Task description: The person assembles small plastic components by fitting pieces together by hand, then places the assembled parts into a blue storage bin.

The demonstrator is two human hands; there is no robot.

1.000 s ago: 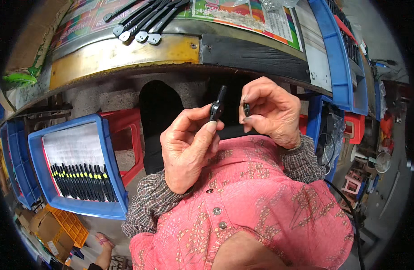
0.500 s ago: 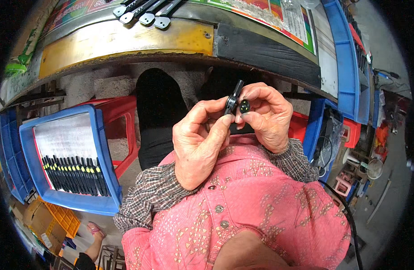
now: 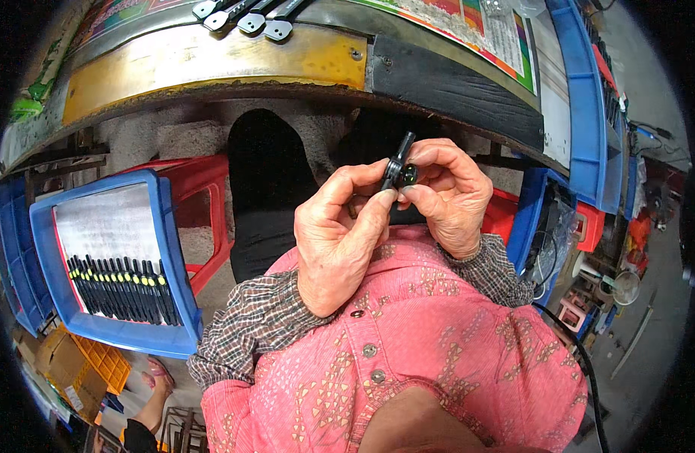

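Note:
In front of my lap, my left hand [image 3: 340,234] pinches a slim black rod-like part [image 3: 404,148] between thumb and fingers. The part is tilted, with a thicker joint at its middle and its narrow end pointing up and away. My right hand [image 3: 452,198] closes its thumb and fingertips on a small round black cap [image 3: 410,175] with a glint of yellow-green. This cap is up against the right side of the joint; whether it is seated there I cannot tell. My fingers hide the rod's lower end.
At left, a blue tray [image 3: 183,264] holds a row of black parts with yellow-green dots [image 3: 125,279], beside a red stool [image 3: 221,226]. Black handled pieces [image 3: 277,29] lie on the workbench [image 3: 212,60] ahead. Blue bins [image 3: 585,113] stand at right. Behind left, another person's foot [image 3: 159,374] shows.
The round cap has come left, from a small gap beside the rod to against its joint, and has turned. My left hand has shifted slightly right with the rod.

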